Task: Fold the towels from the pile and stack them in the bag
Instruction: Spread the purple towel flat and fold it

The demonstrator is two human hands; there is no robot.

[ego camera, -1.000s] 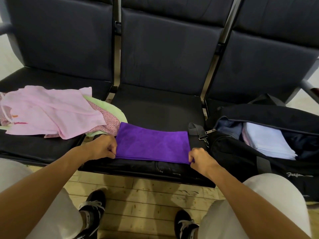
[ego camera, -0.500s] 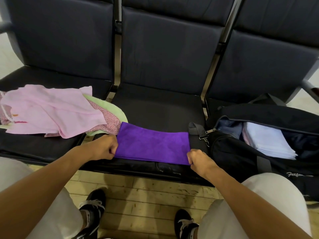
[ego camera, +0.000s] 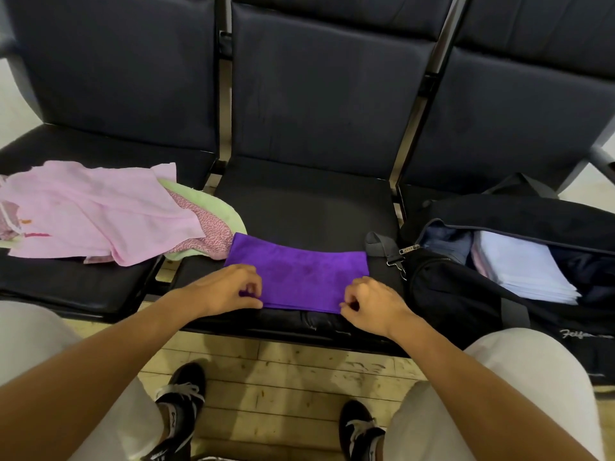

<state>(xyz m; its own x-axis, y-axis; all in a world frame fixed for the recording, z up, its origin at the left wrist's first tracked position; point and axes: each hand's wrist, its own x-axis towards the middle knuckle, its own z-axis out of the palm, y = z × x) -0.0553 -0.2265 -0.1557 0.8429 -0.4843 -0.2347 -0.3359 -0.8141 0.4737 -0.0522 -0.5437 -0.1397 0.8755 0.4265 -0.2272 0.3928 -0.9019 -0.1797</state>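
1. Two hands are set at the near corners of the purple towel, which serves as the landmark: the left hand at its near-left corner, the right hand at its near-right corner. On each, the grip is seen curled at the towel's near edge; whether cloth is actually pinched cannot be told for certain.
2. The purple towel is laid flat, already folded into a long band, on the front of the middle seat.
3. For the next fold, both corners should be lifted together and kept level, so that the layers are not skewed; the edges should be matched before the cloth is pressed down.
4. Left of the purple towel, and touching its far-left corner, the pile of pink, patterned and green towels is left unfolded.
5. Right of the purple towel, the open black bag is found, with a stack of pale folded towels inside; the finished piece is best carried flat and set squarely on that stack.
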